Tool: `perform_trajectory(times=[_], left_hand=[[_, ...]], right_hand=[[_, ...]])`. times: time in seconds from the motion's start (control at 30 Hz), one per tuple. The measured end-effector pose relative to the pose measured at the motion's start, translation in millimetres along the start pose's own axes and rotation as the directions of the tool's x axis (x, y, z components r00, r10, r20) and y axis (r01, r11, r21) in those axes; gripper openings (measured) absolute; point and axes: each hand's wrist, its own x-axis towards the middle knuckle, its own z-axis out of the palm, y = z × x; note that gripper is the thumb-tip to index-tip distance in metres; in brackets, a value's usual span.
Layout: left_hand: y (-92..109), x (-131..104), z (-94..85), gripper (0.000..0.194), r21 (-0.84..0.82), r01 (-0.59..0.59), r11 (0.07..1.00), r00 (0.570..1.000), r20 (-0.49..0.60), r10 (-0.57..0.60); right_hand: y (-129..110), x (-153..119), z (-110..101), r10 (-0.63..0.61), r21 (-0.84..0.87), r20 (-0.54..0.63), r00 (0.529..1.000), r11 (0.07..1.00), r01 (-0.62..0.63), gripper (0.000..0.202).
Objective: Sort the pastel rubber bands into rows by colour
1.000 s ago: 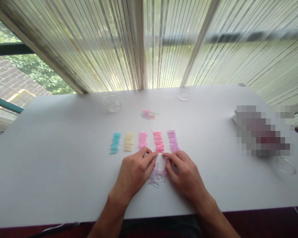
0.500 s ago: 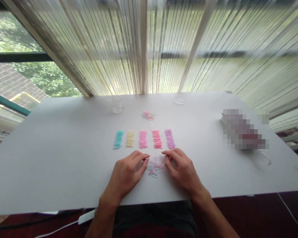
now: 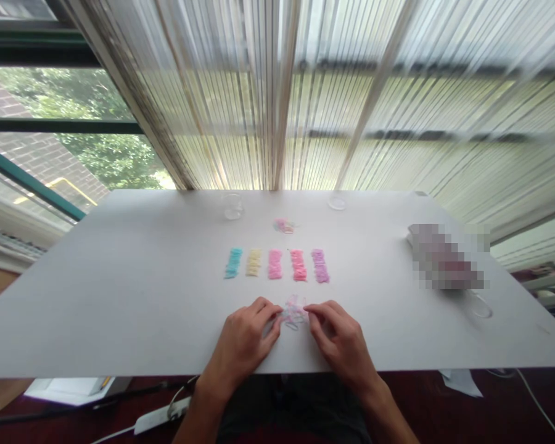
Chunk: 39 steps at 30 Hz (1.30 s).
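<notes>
A loose pile of thin pastel elastic bands (image 3: 294, 313) lies near the table's front edge, between my hands. My left hand (image 3: 250, 333) is at its left side, thumb and forefinger nearly together at the bands. Over on the right, my right hand (image 3: 340, 333) has its curled forefinger and thumb at the pile's edge, beside a pinkish strand. What either fingertip pair grips is too small to tell. Beyond them stand neat columns of small bands: turquoise (image 3: 234, 263), pale yellow (image 3: 254, 263), pink (image 3: 275, 264), coral (image 3: 298, 265) and purple (image 3: 320, 266).
Behind the columns lies a smaller mixed heap of bands (image 3: 284, 226). A clear cup (image 3: 234, 207) and a clear round lid (image 3: 337, 203) are near the back edge of the white table (image 3: 120, 296). A blurred-out object (image 3: 444, 256) with a looped strap lies at right.
Both hands have moved in to the loose pile, the right forefinger coming down to its edge. The camera view has shifted and tilted slightly. The colour columns stay as they were.
</notes>
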Motion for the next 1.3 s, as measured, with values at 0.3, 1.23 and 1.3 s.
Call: perform_trajectory(times=[0.3, 1.23, 1.3], left_hand=[[-2, 7, 2.4, 0.007, 0.031, -0.009, 0.999, 1.000, 0.000, 0.009], [-12, 6, 2.6, 0.009, -0.066, -0.162, 0.985, 0.985, -0.078, 0.157], [-12, 6, 2.7, 0.010, -0.066, -0.167, 0.984, 0.983, -0.086, 0.161]], right_hand=[[0, -4, 0, -0.010, 0.015, 0.021, 1.000, 1.000, 0.009, 0.017], [1, 4, 10, -0.138, -0.111, 0.138, 0.981, 0.982, 0.154, 0.010], [3, 5, 12, -0.144, -0.113, 0.137, 0.980, 0.981, 0.160, 0.011]])
